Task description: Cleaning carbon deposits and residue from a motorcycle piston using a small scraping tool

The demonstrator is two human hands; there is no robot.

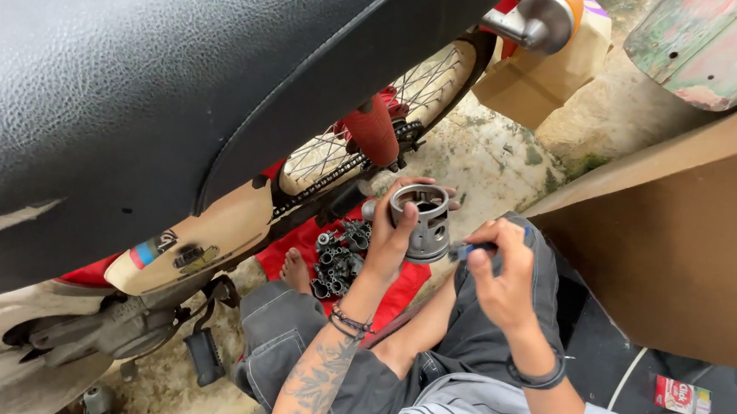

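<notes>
Head view: left hand (pixel 391 234) wrapped around a grey metal piston (pixel 423 223), held upright above the lap, open end up; right hand (pixel 501 275) just beside it, fingers pinched on a small blue-handled tool (pixel 466 250) whose tip touches the piston's side. Below: pile of dark metal parts (pixel 340 261) on a red cloth (pixel 293 249) on the floor. Left: motorcycle with black seat (pixel 138 73), spoked wheel (pixel 392 106), chain.

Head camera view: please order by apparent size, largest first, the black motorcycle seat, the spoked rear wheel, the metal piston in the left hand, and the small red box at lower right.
1. black motorcycle seat, though it is nearest the camera, which enlarges it
2. spoked rear wheel, partly hidden
3. metal piston, held in the left hand
4. small red box
</notes>
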